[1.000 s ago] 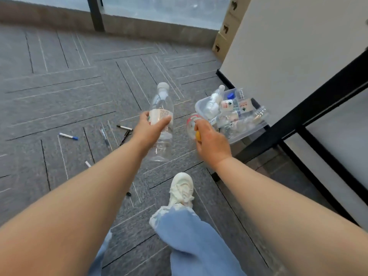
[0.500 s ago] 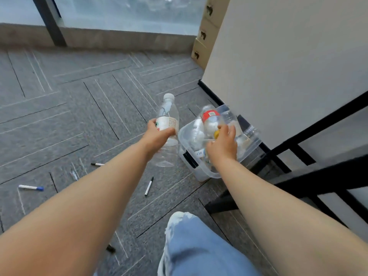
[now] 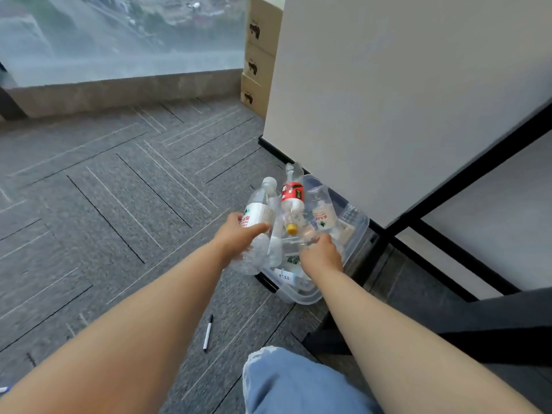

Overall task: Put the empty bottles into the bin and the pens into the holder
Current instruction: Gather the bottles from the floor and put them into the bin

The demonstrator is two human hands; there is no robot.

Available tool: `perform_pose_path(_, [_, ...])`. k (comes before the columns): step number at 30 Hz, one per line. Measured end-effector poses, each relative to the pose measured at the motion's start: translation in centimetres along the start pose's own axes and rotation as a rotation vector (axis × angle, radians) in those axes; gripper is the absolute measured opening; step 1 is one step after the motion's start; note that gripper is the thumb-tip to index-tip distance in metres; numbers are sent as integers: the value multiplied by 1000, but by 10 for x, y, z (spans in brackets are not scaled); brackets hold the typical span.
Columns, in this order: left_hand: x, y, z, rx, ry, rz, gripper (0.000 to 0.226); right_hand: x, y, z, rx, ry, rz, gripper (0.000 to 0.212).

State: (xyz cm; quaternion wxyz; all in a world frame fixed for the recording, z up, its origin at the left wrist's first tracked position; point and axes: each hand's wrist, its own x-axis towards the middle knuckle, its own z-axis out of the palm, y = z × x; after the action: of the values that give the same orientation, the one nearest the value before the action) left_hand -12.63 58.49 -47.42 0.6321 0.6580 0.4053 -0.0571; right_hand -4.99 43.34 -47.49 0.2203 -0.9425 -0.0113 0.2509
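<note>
My left hand [image 3: 239, 234] grips a clear bottle with a white label [image 3: 257, 215] and holds it upright at the left rim of the clear plastic bin [image 3: 304, 298]. A red-labelled bottle [image 3: 292, 198] stands cap-down among several empty bottles in the bin, its yellow cap a little apart from my right hand [image 3: 321, 253]. That hand is low over the bin with bent fingers against a clear bottle; its grip is hidden. A black-and-white pen [image 3: 208, 331] lies on the carpet near my knee. No pen holder is in view.
The bin stands on grey carpet against a white panel [image 3: 388, 100] and the black leg of a table frame [image 3: 385, 243]. Stacked cardboard boxes [image 3: 260, 55] stand by the window. My knee in jeans [image 3: 298, 383] is at the bottom. A blue pen tip [image 3: 3, 389] shows at the lower left edge.
My right hand carried the red-labelled bottle into the bin, and the bottle now stands free of it. My left hand brought its bottle right up to the bin's rim. The view swung right.
</note>
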Motion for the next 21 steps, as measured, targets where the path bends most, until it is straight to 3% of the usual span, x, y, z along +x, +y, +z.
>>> perform_pose_path(5, [16, 22, 23, 175, -119, -76, 65, 12, 7, -13, 220, 133, 71, 25])
perform_pose_path(7, [20, 25, 35, 266, -200, -102, 63, 14, 7, -22, 320, 225, 77, 25])
perform_pose_path(12, [36, 32, 69, 385, -243, 79, 75, 25, 4, -38, 397, 401, 38, 29])
perform_pose_path(17, [39, 28, 65, 539, -36, 140, 70, 24, 0, -41, 325, 413, -10, 33])
perform_pose_path(21, [34, 14, 28, 499, 101, 136, 56, 12, -12, -28, 321, 301, -66, 28])
